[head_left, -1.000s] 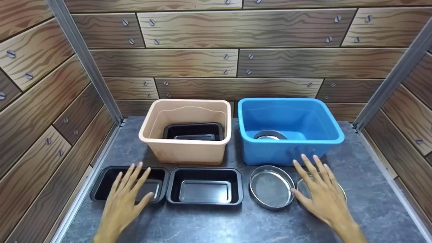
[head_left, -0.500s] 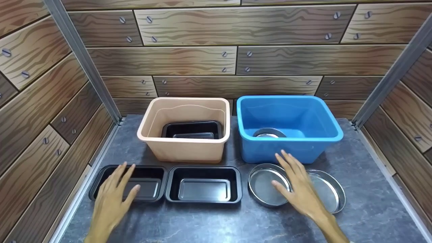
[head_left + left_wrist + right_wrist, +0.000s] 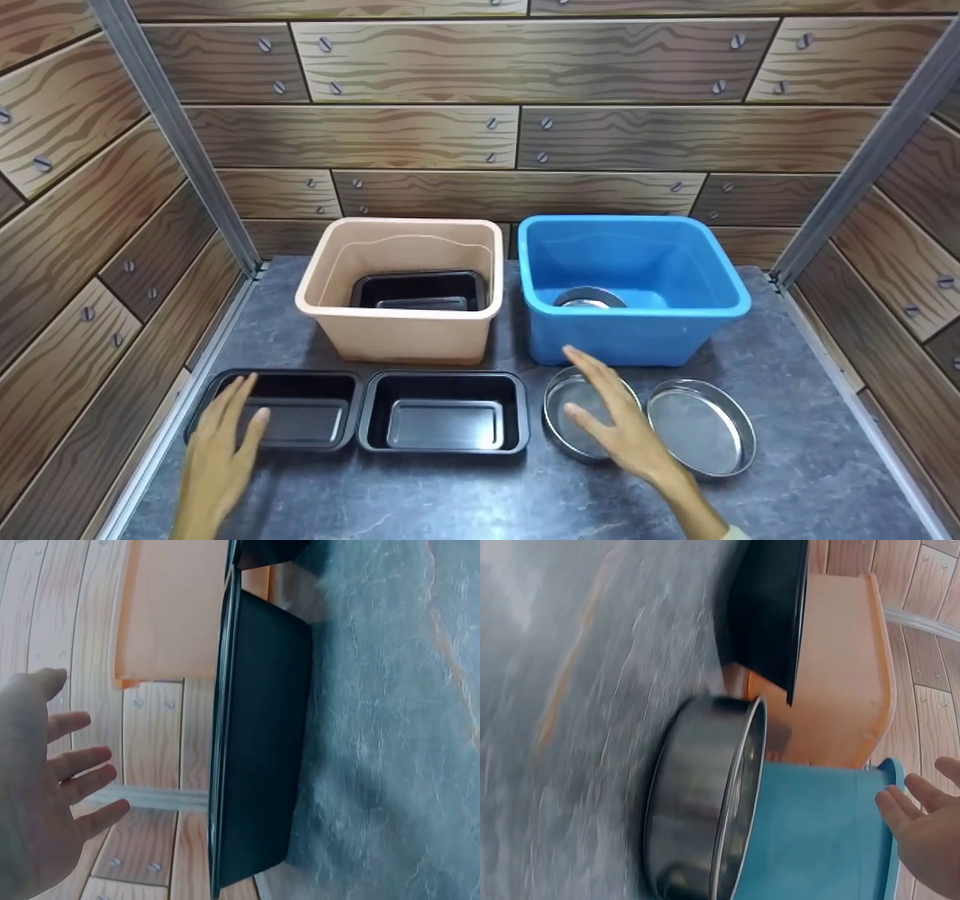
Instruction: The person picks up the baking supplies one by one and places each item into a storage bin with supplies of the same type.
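My left hand (image 3: 214, 454) hovers at the front left of a black loaf pan (image 3: 300, 420), fingers extended and holding nothing. In the left wrist view that hand (image 3: 45, 780) stands apart from the pan's rim. A second black loaf pan (image 3: 446, 424) sits just to the right. My right hand (image 3: 619, 427), fingers extended, is over a round metal cake pan (image 3: 566, 442) and covers part of it. Beside it lies another round cake pan (image 3: 694, 427). Nothing is between the fingers of the right hand (image 3: 930, 832) in the right wrist view.
Behind the pans stand a peach plastic bin (image 3: 405, 337) holding a black loaf pan (image 3: 420, 289) and a blue bin (image 3: 615, 337) holding a round pan (image 3: 590, 296). Wood-patterned walls (image 3: 420, 60) with metal corner posts (image 3: 176, 135) enclose the grey marbled tabletop (image 3: 420, 502).
My right hand has moved left from the right round pan to over the left one. My left hand has drifted left and slightly toward me. The pans and bins have stayed in place.
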`<move>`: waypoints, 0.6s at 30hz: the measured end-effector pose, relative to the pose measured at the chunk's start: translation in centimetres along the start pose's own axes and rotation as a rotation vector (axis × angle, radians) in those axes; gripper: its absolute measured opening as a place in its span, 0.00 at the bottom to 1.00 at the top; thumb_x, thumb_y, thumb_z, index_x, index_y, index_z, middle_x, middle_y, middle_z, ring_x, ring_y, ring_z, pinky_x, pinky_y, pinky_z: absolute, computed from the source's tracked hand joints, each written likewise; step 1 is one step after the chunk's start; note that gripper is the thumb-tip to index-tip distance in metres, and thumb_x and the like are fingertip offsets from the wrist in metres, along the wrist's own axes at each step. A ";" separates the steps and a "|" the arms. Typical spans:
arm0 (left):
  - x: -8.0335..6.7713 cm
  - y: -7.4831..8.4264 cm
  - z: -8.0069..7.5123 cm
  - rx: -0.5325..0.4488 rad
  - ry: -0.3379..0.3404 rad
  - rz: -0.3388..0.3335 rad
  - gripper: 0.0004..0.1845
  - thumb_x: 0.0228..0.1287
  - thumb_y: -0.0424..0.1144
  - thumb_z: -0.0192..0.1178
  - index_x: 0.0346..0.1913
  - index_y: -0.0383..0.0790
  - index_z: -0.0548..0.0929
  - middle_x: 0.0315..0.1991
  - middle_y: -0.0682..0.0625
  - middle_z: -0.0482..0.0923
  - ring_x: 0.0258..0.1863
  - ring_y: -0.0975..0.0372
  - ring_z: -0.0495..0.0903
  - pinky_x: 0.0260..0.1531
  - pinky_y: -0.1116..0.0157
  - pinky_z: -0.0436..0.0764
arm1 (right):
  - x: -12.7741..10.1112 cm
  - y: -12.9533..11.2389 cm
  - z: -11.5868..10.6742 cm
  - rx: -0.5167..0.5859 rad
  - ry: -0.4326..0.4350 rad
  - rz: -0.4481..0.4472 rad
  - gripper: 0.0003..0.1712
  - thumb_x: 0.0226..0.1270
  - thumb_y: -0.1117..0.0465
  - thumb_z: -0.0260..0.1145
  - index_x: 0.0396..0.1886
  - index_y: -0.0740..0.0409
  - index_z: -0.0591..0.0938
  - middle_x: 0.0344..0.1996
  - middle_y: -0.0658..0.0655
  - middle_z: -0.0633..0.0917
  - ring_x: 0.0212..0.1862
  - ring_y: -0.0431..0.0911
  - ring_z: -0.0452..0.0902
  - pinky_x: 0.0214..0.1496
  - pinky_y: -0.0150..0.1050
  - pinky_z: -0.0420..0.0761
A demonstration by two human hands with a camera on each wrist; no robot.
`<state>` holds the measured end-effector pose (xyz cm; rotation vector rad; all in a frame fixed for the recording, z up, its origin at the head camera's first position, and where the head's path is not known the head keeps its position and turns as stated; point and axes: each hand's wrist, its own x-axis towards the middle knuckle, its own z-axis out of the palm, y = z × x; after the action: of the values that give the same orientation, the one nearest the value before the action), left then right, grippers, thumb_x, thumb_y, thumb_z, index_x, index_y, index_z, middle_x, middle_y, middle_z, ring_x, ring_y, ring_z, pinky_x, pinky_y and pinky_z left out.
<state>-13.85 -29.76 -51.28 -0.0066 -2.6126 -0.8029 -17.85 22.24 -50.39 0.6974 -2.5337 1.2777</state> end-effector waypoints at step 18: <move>-1.2 -4.5 -2.9 -0.057 -0.025 -0.185 0.31 0.74 0.50 0.50 0.75 0.45 0.58 0.72 0.34 0.57 0.69 0.35 0.53 0.64 0.31 0.52 | 3.3 -1.4 1.7 0.311 -0.034 0.005 0.34 0.73 0.63 0.58 0.76 0.45 0.59 0.72 0.47 0.65 0.72 0.47 0.60 0.73 0.39 0.63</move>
<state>-12.23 -34.92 -51.98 0.2129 -2.6406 -0.9448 -19.96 19.14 -49.19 0.7789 -2.3863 1.6969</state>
